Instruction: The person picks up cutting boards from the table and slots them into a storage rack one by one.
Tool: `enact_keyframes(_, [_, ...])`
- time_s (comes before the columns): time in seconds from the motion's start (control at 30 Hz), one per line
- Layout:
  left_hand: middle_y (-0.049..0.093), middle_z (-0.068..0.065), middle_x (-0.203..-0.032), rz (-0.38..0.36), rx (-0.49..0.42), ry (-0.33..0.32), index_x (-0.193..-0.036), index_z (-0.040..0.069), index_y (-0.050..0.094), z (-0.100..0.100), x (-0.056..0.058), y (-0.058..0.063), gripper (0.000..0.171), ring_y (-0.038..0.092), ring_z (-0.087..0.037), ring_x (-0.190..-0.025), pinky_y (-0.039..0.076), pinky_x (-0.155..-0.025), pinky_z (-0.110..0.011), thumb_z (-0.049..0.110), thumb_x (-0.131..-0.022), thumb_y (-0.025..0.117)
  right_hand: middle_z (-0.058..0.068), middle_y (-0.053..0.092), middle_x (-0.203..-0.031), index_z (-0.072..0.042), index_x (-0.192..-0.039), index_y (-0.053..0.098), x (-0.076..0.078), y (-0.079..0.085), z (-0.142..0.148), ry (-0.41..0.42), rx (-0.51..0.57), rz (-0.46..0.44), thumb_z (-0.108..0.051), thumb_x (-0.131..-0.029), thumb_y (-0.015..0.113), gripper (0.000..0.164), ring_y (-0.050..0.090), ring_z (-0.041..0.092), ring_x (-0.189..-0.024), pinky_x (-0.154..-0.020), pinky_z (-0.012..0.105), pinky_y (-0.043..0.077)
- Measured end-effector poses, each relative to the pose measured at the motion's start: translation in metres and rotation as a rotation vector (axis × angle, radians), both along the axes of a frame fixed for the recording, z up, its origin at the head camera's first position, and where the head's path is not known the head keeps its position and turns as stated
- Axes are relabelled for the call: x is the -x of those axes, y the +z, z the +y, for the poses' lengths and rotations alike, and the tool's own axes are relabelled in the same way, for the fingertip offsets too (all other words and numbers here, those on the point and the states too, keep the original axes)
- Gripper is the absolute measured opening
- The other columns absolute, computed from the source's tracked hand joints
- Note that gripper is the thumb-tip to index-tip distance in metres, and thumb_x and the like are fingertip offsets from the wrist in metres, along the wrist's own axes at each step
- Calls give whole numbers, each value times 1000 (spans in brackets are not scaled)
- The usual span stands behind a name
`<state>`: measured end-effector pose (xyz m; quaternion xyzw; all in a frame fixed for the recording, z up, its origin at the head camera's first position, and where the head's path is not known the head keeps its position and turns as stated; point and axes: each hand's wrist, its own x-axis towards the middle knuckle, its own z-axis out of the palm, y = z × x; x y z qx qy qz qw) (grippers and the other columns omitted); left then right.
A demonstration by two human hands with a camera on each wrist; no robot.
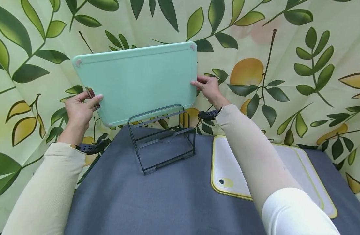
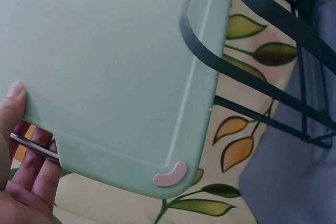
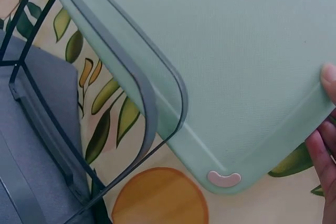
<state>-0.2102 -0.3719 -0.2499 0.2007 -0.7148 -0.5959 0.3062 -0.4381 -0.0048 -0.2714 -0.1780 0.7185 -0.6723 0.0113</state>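
On my feed, the green cutting board (image 1: 139,81) is held up off the table (image 1: 168,202), just behind the black rack (image 1: 165,161), whose tall loops cross in front of its lower part; I can't tell whether the two touch. I judge it a stiff plastic slab, light for its breadth and hard to break, though the smooth face could slide under a thumb alone. The short ends look like the best places to take it, and the cutout with its metal bar (image 2: 34,147) should give the surest hold; the pink corner pads (image 2: 170,174) I'd guess are rubbery. The left hand (image 1: 77,109) pinches the left end, thumb on the face, fingers behind at the bar. The right hand (image 1: 208,87) grips the opposite edge, thumb in front. Both forearms (image 1: 250,147) reach forward, the right hand higher, the board slanting down leftward.
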Motion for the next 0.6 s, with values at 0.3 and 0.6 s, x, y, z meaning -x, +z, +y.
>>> enact_keyframes(0.3, [59,10,-92,-36,-24,11,-96,24,77,-2,1,-13,15,66,6,-74,54,-68,-10,25,-83,82,8,69,-120,-6,-131,68,0,-13,-1,0,-9,12,-15,-92,74,40,63,10,-95,-93,35,54])
enact_keyframes(0.6, [60,10,-84,-6,-47,-5,-94,23,78,-2,1,-30,11,65,4,-66,53,-61,-11,17,-85,82,17,64,-137,-4,-133,66,1,-30,-3,6,-14,-31,-15,-93,74,43,67,16,-109,-96,32,56])
